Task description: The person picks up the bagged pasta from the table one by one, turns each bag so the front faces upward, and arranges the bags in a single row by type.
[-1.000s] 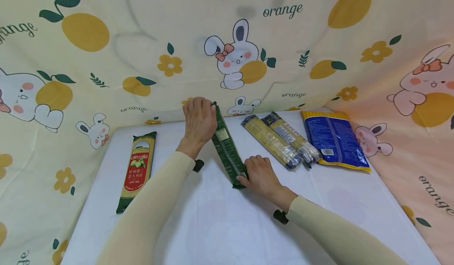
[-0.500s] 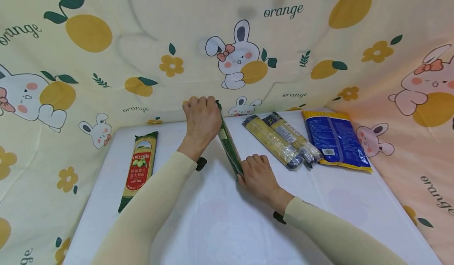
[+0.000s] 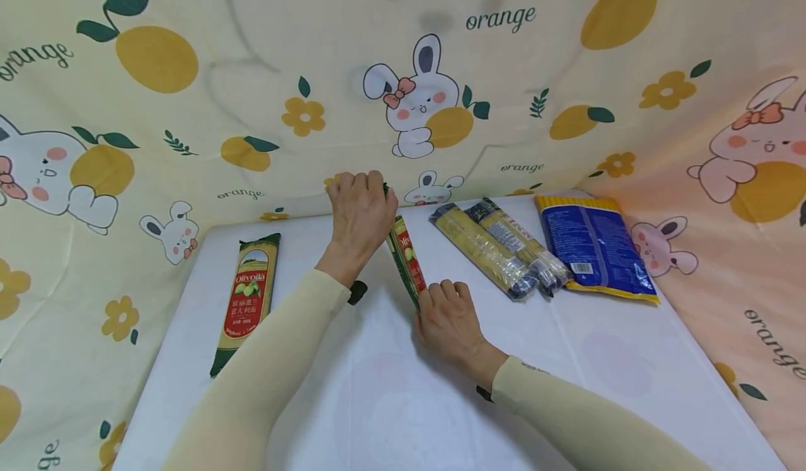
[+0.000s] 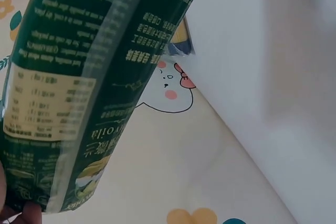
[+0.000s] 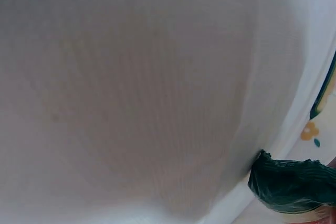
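Observation:
A spaghetti pack is held tilted over the table's middle, its red and gold label side partly facing the head camera. My left hand grips its far end and covers much of it. Around the near end curl the fingers of my right hand. The left wrist view shows the green printed back of the spaghetti pack, with fingertips at its lower corner. In the right wrist view its crimped green end appears. A matching spaghetti pack lies label up at the left.
On the right of the white table, two clear-wrapped noodle packs lie side by side, close to a blue and yellow bag. A printed cloth rises behind the table and along its sides.
The held spaghetti pack has rolled from its green back, past its narrow edge, to show the red label. My right hand has shifted slightly left; the left hand moved slightly right.

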